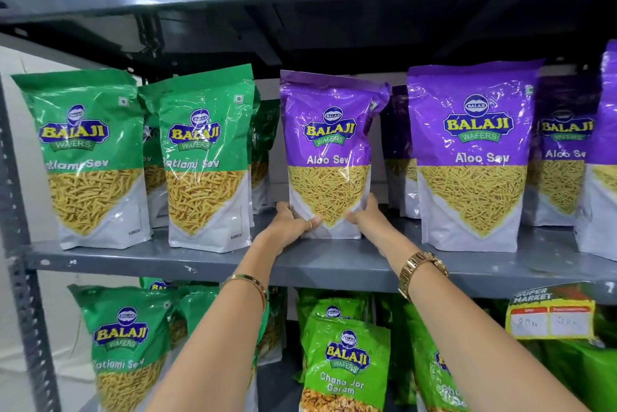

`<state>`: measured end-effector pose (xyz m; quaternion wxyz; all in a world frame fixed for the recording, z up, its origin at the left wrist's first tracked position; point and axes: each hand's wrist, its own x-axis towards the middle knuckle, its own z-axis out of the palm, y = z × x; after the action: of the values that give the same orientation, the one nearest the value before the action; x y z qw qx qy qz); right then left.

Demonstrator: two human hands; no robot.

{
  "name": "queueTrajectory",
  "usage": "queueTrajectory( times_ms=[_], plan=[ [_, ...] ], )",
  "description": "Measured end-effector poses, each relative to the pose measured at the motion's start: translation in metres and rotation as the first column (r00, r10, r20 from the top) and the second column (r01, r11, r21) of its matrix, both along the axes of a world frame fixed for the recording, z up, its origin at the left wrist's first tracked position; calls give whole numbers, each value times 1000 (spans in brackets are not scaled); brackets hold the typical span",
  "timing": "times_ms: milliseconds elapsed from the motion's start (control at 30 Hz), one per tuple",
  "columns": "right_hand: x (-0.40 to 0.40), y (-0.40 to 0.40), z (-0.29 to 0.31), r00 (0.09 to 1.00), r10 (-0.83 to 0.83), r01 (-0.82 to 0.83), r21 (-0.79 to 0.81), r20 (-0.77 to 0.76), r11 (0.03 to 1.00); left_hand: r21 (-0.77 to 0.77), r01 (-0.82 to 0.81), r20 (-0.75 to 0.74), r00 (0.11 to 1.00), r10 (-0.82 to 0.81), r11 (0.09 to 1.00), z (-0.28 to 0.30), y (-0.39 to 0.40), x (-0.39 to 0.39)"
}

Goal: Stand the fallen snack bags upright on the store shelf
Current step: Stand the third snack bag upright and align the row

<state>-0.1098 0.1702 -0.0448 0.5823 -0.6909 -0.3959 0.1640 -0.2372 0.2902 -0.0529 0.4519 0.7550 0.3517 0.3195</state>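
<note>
Two bare forearms reach up from the bottom of the frame toward a grey metal shelf stocked with snack bags, the left wrist ringed by a thin gold bangle and the right by a gold watch. At far left on the shelf stands an upright green Ratlami Sev bag, and just beside it a second green Ratlami Sev bag, with more green packs partly hidden behind both. At the centre, the left hand clasps the lower left corner of a purple Aloo Sev bag, its thumb, which wears a ring, pressed across the front of the pack. The right hand holds the lower right corner, thumb on the front and fingers wrapped behind and out of sight. Clamped between both hands, the pack stands upright with its base on the shelf board, near the front edge and in the gap between the green row and the purple row. To its right stands another purple Aloo Sev bag, also upright, with further purple packs behind it and at the frame's right edge. On the tier below, more green Ratlami Sev packs sit at left and a light green Chana Jor Garam bag sits at centre. A yellow price tag hangs from the shelf edge at lower right, its handwritten figures too blurred to read.
</note>
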Motion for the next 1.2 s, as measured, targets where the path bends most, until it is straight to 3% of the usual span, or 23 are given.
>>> queueTrajectory(
  times_ms=[100,267,567,767,900,1033,1200],
  plan=[
    [-2,-2,1,998,3,-2,13,-61,1000,-1,-3,12,1000,3,1000,-2,-4,-7],
    [-4,-14,-3,999,-11,10,-37,-41,999,18,43,14,999,-43,999,-5,-13,-21],
    [-6,-26,-6,999,29,-28,32,-33,999,48,72,-20,997,-71,996,-3,-23,-32],
    [-9,-33,28,991,-33,57,184,-129,981,58,96,-8,995,-96,994,0,-31,-33],
    [0,-32,78,983,18,54,388,-181,920,79,130,161,977,-141,988,3,-33,-26],
    [1,-21,113,976,-10,103,424,-216,900,52,134,219,965,-142,990,0,-32,-21],
    [5,-8,128,967,48,80,480,-249,874,61,148,186,970,-157,987,-3,-28,-22]
  ],
)
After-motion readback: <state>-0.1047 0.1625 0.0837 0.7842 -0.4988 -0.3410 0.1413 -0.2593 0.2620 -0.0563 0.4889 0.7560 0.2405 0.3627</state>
